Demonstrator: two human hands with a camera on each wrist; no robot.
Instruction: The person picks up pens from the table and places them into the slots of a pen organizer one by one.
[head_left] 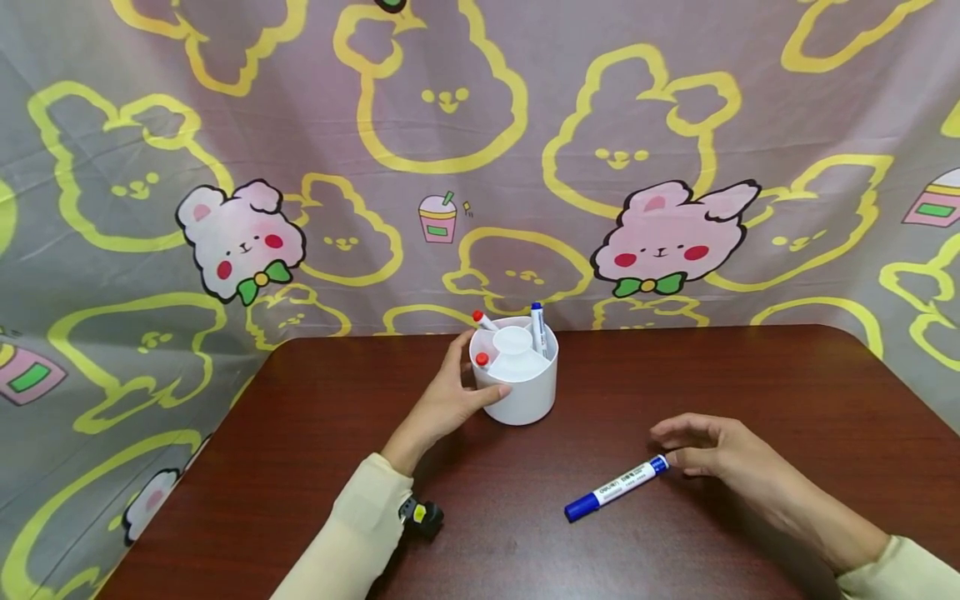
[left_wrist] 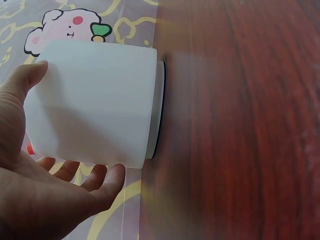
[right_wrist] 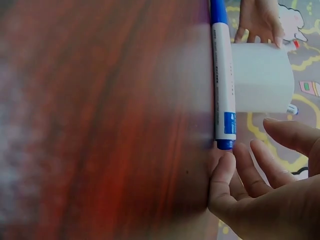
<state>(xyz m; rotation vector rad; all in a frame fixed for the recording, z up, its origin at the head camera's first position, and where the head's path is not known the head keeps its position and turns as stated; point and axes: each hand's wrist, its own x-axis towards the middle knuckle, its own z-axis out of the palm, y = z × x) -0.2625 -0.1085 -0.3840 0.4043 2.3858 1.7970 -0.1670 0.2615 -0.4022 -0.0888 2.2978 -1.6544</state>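
My left hand [head_left: 448,395] holds the white pen organizer [head_left: 525,402] from its left side, thumb across the front and fingers around the wall. In the left wrist view the organizer's smooth wall [left_wrist: 100,105] sits between the thumb and the curled fingers. A blue-capped whiteboard marker [head_left: 617,489] lies slantwise on the table, nearer to me than the organizer. Just off the marker's right end is my right hand [head_left: 738,467], its fingers loosely bent and nothing held. The right wrist view has its fingertips right beside the marker's blue end [right_wrist: 225,144].
Two red-ended markers [head_left: 482,360] and a blue-capped one [head_left: 537,329] stand in the organizer's compartments. The dark red-brown table [head_left: 315,450] reaches back to a hanging cloth [head_left: 495,200] printed with cartoon animals. A black wrist camera [head_left: 423,518] sits on the left sleeve.
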